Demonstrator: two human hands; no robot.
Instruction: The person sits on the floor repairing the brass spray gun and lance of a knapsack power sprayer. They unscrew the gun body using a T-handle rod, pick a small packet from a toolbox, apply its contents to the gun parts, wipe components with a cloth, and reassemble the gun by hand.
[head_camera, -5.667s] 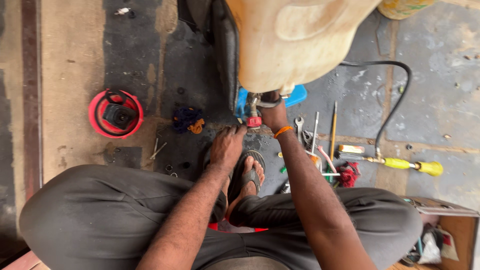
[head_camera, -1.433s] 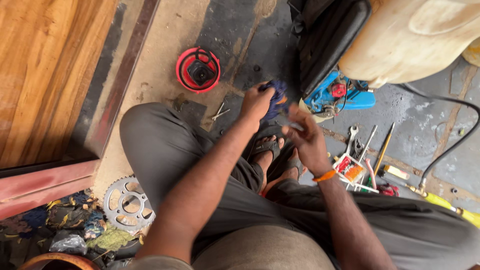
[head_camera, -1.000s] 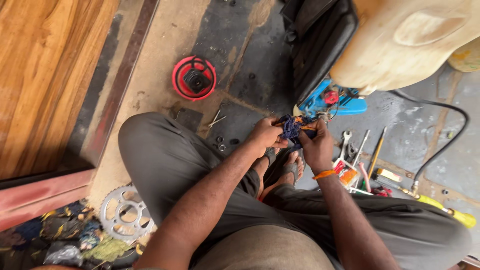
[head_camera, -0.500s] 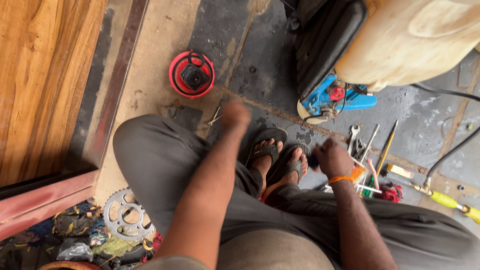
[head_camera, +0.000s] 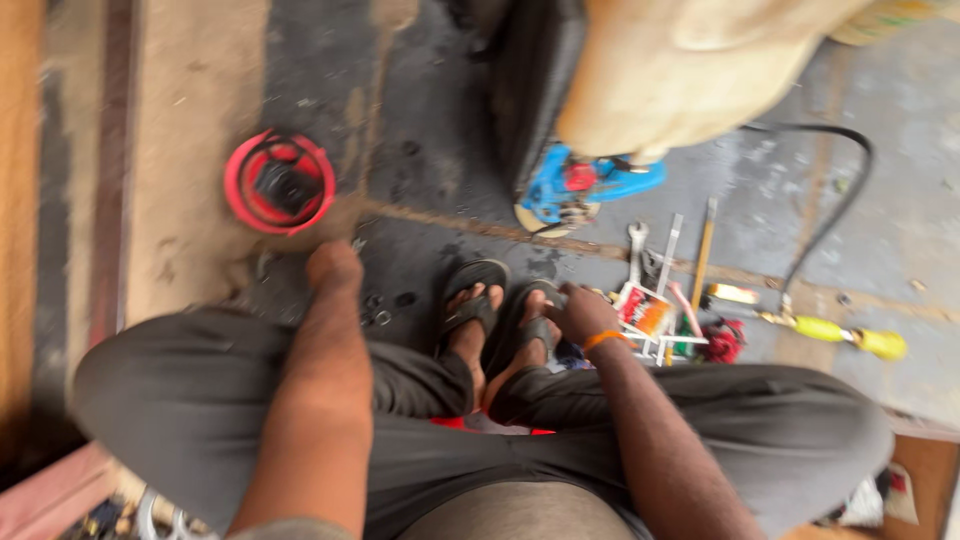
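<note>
On the floor, left hand (head_camera: 334, 266) beside round red part (head_camera: 279, 182), lying flat

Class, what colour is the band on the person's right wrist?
Orange. The wristband sits just behind the right hand, shown in the head view.

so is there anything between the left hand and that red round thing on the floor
Nothing visible. The left hand reaches over the knee toward the red round part, with only bare floor between them. The picture is blurred, so small bits could be missed.
</note>
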